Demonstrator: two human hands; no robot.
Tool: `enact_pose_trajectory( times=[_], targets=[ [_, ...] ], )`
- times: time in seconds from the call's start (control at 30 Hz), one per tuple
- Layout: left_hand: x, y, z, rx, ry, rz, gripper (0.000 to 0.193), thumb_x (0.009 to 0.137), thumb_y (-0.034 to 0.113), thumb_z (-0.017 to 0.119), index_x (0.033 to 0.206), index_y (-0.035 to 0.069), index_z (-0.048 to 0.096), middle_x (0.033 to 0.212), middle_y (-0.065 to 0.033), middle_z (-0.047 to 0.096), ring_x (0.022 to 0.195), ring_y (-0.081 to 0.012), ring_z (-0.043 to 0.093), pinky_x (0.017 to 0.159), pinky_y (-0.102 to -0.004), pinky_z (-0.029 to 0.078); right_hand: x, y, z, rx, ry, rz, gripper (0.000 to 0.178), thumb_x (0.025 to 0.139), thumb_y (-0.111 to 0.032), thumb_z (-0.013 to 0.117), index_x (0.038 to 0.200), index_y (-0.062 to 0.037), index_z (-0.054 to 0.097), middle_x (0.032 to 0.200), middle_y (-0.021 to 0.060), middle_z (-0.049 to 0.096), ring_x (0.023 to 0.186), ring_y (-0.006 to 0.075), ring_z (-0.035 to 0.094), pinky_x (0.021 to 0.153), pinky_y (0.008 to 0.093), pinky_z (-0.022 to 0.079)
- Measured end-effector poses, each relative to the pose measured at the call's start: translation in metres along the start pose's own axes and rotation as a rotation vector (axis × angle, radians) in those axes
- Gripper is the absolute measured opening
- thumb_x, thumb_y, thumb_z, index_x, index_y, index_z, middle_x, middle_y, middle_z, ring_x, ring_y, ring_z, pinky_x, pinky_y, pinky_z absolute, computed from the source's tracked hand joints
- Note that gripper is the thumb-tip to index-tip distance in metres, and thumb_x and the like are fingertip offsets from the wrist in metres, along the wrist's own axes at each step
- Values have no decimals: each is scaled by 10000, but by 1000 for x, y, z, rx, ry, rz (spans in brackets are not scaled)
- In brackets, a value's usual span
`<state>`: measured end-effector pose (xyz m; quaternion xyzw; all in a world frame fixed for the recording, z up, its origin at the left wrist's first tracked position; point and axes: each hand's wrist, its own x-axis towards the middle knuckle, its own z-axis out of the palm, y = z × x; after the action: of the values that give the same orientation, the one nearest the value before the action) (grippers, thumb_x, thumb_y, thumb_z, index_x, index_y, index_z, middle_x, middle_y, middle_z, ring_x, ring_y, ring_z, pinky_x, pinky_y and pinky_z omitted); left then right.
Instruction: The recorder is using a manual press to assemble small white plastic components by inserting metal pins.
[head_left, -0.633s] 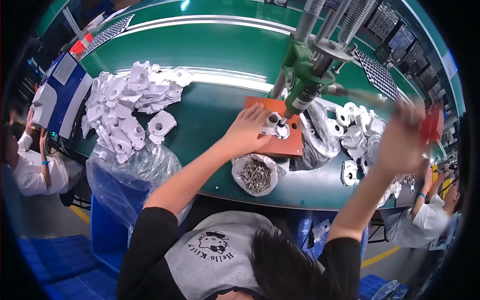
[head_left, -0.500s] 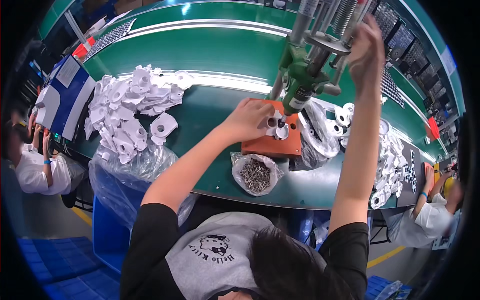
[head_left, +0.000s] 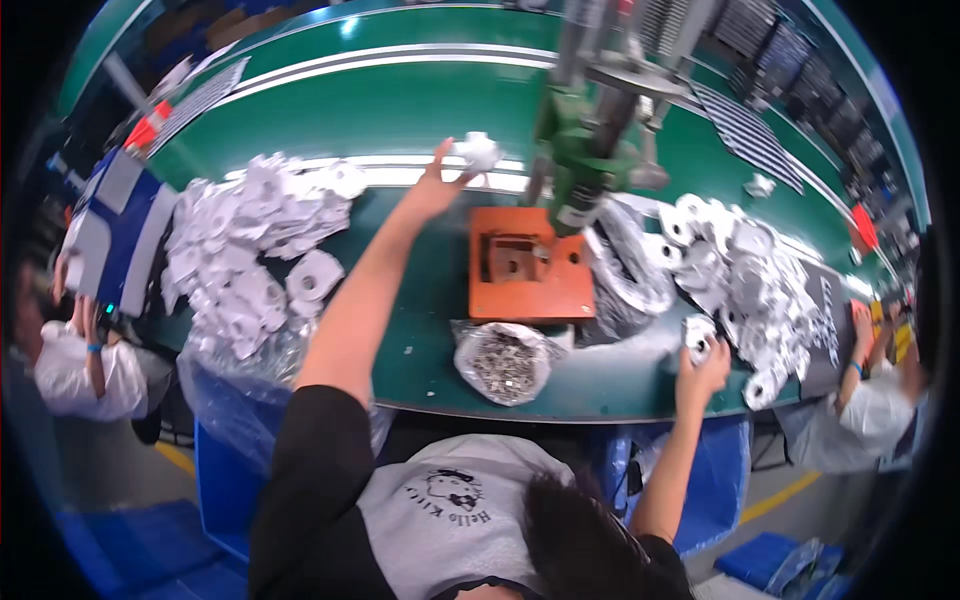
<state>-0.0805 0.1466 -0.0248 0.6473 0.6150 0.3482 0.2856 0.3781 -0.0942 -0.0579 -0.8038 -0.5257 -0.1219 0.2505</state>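
My left hand (head_left: 432, 190) reaches to the near edge of the conveyor, its fingers spread. A small white plastic part (head_left: 478, 152) is right at those fingertips; whether they still touch it is hard to tell. Low on the right, my right hand (head_left: 705, 370) grips another white plastic part (head_left: 697, 332) with a round hole, above the table. Between my hands sits an orange fixture block (head_left: 530, 296) with a square recess and no white part on it. The green press (head_left: 585, 165) stands over the block's far right side.
White parts lie heaped at the left (head_left: 240, 220) and the right (head_left: 765, 300). An open bag of small metal pins (head_left: 503, 363) is in front of the block. Clear plastic bags (head_left: 640, 270) lie beside it. The green conveyor (head_left: 400, 105) runs behind. Co-workers sit at both sides.
My left hand has left the block and moved up-left to the conveyor, the white part going there too. My right hand has come down from the press and taken a white part at the right.
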Motion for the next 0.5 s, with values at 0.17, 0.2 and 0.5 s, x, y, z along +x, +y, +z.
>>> enact_pose_trajectory(
  times=[0.17, 0.2, 0.5],
  targets=[
    [-47, 17, -48, 111, -41, 153, 583, 863, 325, 612, 1358, 121, 380, 1178, -272, 572, 1113, -427, 541, 925, -417, 436, -9, 36, 4, -53, -127, 99, 448, 797, -378, 679, 1103, -67, 575, 1264, 215, 505, 1145, 400, 465, 922, 494, 383],
    [-69, 9, -70, 259, -31, 127, 512, 851, 304, 619, 1292, 107, 448, 1136, -247, 593, 1073, -411, 560, 897, -420, 448, -7, 35, 9, -28, -110, 59, 420, 796, -334, 686, 1080, -46, 575, 1231, 211, 524, 1130, 394, 466, 911, 481, 386],
    [-192, -47, -145, 694, 13, -284, 624, 733, 295, 734, 1256, 62, 485, 1076, -219, 545, 996, -410, 558, 843, -448, 467, -1, 11, -4, 560, -142, 256, 239, 827, -147, 651, 964, 17, 545, 835, 42, 530, 752, 157, 484, 737, 271, 399]
  ],
)
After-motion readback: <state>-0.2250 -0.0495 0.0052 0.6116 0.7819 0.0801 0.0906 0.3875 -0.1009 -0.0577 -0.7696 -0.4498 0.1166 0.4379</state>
